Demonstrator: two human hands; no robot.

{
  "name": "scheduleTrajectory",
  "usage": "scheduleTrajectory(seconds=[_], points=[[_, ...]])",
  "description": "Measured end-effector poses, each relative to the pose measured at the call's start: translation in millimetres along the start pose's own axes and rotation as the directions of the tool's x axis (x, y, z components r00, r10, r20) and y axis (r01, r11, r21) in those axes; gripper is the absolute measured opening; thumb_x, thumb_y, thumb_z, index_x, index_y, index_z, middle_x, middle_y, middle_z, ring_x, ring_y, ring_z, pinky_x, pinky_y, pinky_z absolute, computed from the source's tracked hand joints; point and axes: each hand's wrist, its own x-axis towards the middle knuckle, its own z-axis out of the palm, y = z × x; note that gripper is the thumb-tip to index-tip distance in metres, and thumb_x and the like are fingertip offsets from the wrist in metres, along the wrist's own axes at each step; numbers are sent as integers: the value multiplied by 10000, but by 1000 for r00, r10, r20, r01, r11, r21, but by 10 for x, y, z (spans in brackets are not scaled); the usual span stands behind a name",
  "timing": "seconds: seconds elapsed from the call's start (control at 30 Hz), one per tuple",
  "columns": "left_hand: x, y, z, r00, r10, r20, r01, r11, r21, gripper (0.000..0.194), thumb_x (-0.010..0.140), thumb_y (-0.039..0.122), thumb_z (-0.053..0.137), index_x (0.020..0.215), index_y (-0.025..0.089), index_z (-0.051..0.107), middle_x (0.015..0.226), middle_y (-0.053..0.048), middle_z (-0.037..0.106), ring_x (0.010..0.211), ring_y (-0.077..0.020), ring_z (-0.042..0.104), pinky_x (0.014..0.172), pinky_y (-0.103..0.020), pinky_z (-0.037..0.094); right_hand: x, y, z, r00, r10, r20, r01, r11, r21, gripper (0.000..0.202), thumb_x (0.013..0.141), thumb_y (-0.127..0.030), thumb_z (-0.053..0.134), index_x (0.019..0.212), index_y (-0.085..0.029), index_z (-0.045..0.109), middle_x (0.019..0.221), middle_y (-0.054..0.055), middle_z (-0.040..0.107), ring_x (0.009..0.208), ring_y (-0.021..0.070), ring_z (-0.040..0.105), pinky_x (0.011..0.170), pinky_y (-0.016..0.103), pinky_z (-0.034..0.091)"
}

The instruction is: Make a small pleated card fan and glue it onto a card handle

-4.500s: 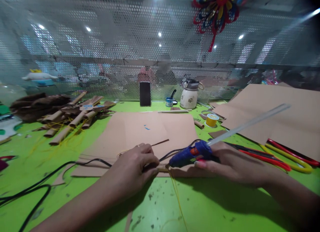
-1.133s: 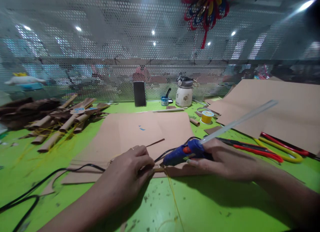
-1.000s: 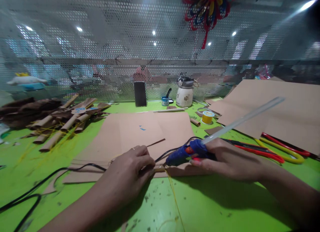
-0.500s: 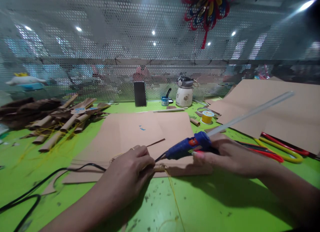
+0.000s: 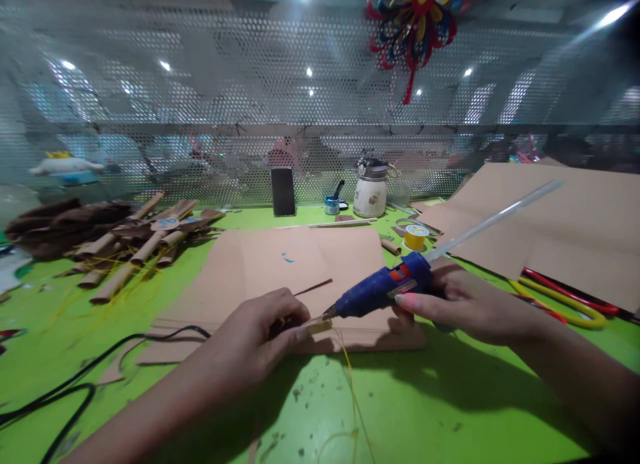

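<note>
Glue gun (image 5: 375, 294), one, in right hand (image 5: 475, 305)

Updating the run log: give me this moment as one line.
left hand: holds paper piece | right hand: holds glue gun | nozzle: at piece, contact unclear | yellow thread: trails toward viewer

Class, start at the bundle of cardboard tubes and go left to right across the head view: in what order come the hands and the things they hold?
Bundle of cardboard tubes, left hand, small cardboard piece, blue glue gun, right hand.
</note>
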Motion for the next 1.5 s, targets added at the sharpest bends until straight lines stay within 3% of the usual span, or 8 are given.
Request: scheduleTrajectory(seconds=[0.1, 0.23, 0.5, 0.7, 0.83, 1.03, 1.17, 1.5], points=[[8, 17, -37, 994, -76, 79, 83, 991, -103, 286, 887, 465, 600, 896, 207, 721, 873, -46, 709, 822, -224, 630, 708, -321, 446, -23, -3, 2, 998, 21, 51, -21, 1000, 6, 478, 1000, -619, 541, 806, -188, 608, 770, 8, 517, 711, 158, 472, 652, 288, 372], [25, 26, -42, 981, -127, 147, 144, 983, -111, 340, 872, 521, 626, 894, 197, 724, 820, -30, 693, 768, -203, 594, 672, -306, 415, -38, -23, 39, 997, 44, 66, -42, 999, -32, 435, 995, -596, 557, 807, -205, 589, 749, -7, 486, 687, 156, 447, 637, 289, 369], [50, 15, -26, 968, -146, 204, 163, 984, -68, 412, 891, 584, 598, 901, 188, 710, 841, -49, 696, 773, -211, 597, 657, -308, 403, 17, -30, 80, 996, 52, 76, -44, 994, -104, 437, 976, -602, 576, 914, -193, 718, 794, 26, 623, 728, 185, 558, 672, 286, 467], [73, 46, -17, 981, -95, 170, 64, 982, 176, 291, 914, 444, 560, 893, 209, 731, 913, -71, 680, 866, -237, 615, 736, -334, 421, 48, 76, 107, 994, 72, 78, -59, 986, -156, 473, 977, -623, 565, 918, -188, 741, 750, 14, 577, 665, 164, 509, 586, 267, 417], [78, -1, -8, 979, -49, 199, 6, 977, 212, 290, 941, 426, 527, 910, 220, 728, 961, -74, 661, 891, -233, 605, 762, -337, 423, 61, 130, 120, 994, 83, 73, -70, 983, -171, 469, 989, -599, 555, 852, -174, 698, 726, 2, 523, 641, 145, 467, 557, 259, 371], [144, 17, -38, 981, -93, 173, 54, 974, 218, 187, 931, 379, 567, 999, 231, 660, 911, -40, 691, 780, -195, 589, 675, -301, 382, 87, 125, 153, 991, 119, 63, -110, 985, -134, 473, 984, -616, 554, 868, -174, 674, 684, -31, 454, 583, 119, 367, 497, 255, 279], [140, 74, -42, 990, 5, 139, -45, 957, 286, 160, 938, 302, 549, 842, 211, 638, 860, -35, 680, 726, -173, 560, 641, -291, 339, 100, 126, 173, 991, 118, 56, -113, 989, -91, 447, 988, -605, 565, 886, -180, 660, 668, -46, 424, 565, 109, 331, 479, 253, 251], [25, 119, 101, 982, 179, 66, -189, 863, 468, 134, 894, 191, 600, 761, 202, 614, 766, -31, 633, 642, -166, 545, 584, -300, 284, 105, 187, 176, 991, 130, 38, -127, 989, -74, 458, 969, -629, 591, 846, -190, 629, 656, -47, 432, 560, 113, 344, 494, 261, 282]])
